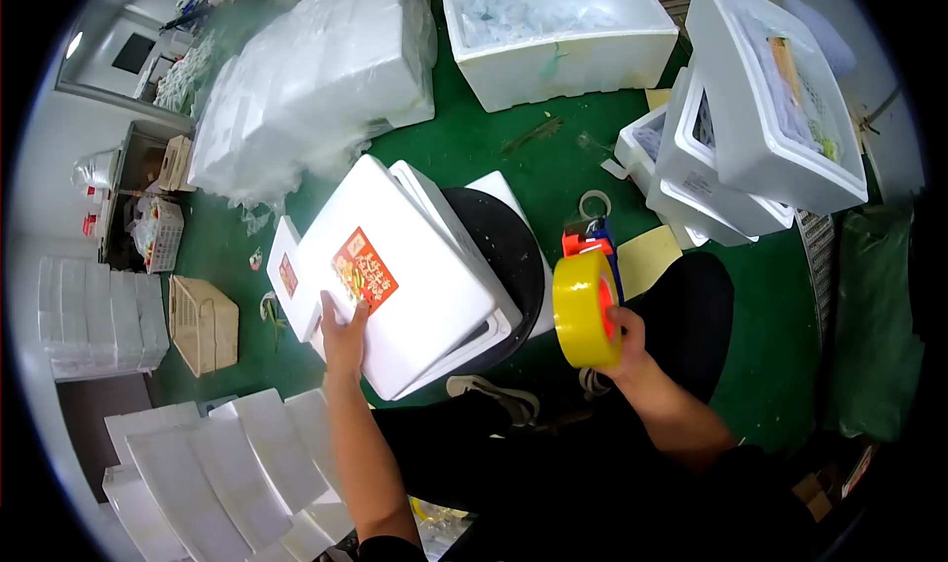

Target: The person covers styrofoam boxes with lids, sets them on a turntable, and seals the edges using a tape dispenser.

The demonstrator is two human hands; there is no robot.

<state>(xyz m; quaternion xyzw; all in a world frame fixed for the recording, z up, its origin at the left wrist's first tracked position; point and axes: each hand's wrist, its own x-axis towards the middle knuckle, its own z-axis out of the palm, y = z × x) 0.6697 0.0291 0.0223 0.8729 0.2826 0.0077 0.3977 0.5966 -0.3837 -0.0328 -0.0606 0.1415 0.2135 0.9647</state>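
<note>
A white foam box lid (415,276) with a red and gold label (364,271) lies tilted over a white foam box (449,231), which rests on a round black surface (509,261). Near the label's lower edge, my left hand (343,340) presses on the lid with its fingers apart. My right hand (629,343) is closed around a tape dispenser (589,305) that carries a big roll of yellow tape. The dispenser's red and blue front end points away from me, to the right of the box.
Wrapped white foam boxes (326,58) stand at the upper left, and more stacks (222,463) at the lower left. An open foam box (563,68) holds clear bags at the top. Other foam boxes (780,98) lean at the upper right. A beige basket (202,325) is on the green floor.
</note>
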